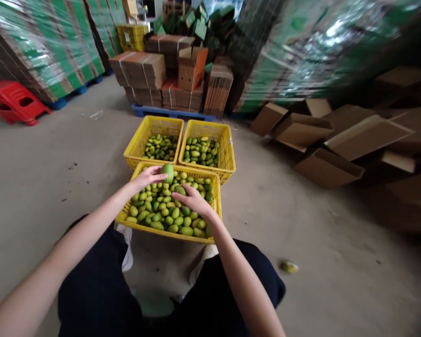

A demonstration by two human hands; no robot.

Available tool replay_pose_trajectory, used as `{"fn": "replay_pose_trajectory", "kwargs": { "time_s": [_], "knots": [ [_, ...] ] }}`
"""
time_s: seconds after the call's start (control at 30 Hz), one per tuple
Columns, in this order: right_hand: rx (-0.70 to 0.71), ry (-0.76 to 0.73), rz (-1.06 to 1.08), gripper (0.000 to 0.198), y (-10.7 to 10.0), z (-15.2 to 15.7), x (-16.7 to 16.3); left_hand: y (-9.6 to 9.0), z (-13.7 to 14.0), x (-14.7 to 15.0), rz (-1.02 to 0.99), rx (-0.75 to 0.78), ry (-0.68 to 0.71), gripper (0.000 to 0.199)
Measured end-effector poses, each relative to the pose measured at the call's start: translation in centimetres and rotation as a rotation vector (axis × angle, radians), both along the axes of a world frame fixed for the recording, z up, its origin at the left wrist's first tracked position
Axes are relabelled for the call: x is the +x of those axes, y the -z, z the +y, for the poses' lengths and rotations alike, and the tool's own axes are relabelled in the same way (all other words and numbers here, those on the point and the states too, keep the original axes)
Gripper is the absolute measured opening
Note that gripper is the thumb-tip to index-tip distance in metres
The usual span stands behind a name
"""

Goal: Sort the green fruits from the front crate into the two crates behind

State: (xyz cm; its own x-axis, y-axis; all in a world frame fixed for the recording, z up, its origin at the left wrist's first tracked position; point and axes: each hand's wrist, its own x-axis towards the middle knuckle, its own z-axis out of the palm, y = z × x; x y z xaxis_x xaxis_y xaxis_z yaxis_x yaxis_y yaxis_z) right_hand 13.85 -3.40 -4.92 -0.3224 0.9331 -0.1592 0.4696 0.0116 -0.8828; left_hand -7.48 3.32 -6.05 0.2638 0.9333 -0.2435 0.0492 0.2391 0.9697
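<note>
A yellow crate point(217, 199) full of green and yellowish mangoes point(175, 213) stands on the floor between my feet. Over its far left side, my left hand point(148, 178) is closed on a large green mango point(167, 172), raised above the pile. My right hand point(193, 200) has its fingers around a darker green mango point(180, 190) over the middle of the same crate. Behind, touching or nearly so, two more yellow crates sit side by side: the left crate point(135, 142) and the right crate point(228, 147), both partly filled with mangoes.
Bundled flat cartons point(140, 70) are stacked on a blue pallet point(171, 112) ahead. Loose open cardboard boxes point(337, 140) lie to the right. A red stool point(16, 100) is at the left. One yellowish fruit point(289, 267) lies on the floor near my right knee. Wrapped green pallet loads flank both sides.
</note>
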Motion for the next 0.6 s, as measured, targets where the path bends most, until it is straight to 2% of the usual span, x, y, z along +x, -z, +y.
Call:
{"fn": "replay_pose_trajectory", "kwargs": {
  "time_s": [0.07, 0.13, 0.2, 0.3, 0.4, 0.5, 0.6],
  "knots": [
    [0.046, 0.120, 0.250, 0.037, -1.4, 0.3, 0.5, -1.9, -2.0, 1.0, -0.272, -0.054, -0.039, 0.048],
    [0.064, 0.172, 0.413, 0.037, -2.1, 0.1, 0.6, -2.7, -3.5, 1.8, -0.469, -0.083, -0.047, 0.045],
    [0.064, 0.218, 0.563, 0.038, -1.9, -0.5, 0.4, -2.8, -4.6, 2.5, -0.603, -0.122, -0.044, 0.044],
    [0.152, 0.274, 0.616, 0.044, -0.7, -1.3, -0.1, -2.2, -5.5, 3.5, -0.734, -0.174, -0.042, 0.046],
    [0.262, 0.276, 0.603, 0.055, 0.1, -1.4, -0.4, -1.5, -5.8, 4.5, -0.773, -0.201, -0.128, 0.052],
    [0.337, 0.302, 0.535, 0.050, 0.2, -1.1, -0.5, -1.3, -5.4, 5.1, -0.700, -0.217, -0.220, 0.044],
    [0.376, 0.335, 0.455, 0.044, -0.1, -1.1, -0.7, -1.5, -4.7, 5.2, -0.586, -0.077, -0.308, 0.048]
  ]
}}
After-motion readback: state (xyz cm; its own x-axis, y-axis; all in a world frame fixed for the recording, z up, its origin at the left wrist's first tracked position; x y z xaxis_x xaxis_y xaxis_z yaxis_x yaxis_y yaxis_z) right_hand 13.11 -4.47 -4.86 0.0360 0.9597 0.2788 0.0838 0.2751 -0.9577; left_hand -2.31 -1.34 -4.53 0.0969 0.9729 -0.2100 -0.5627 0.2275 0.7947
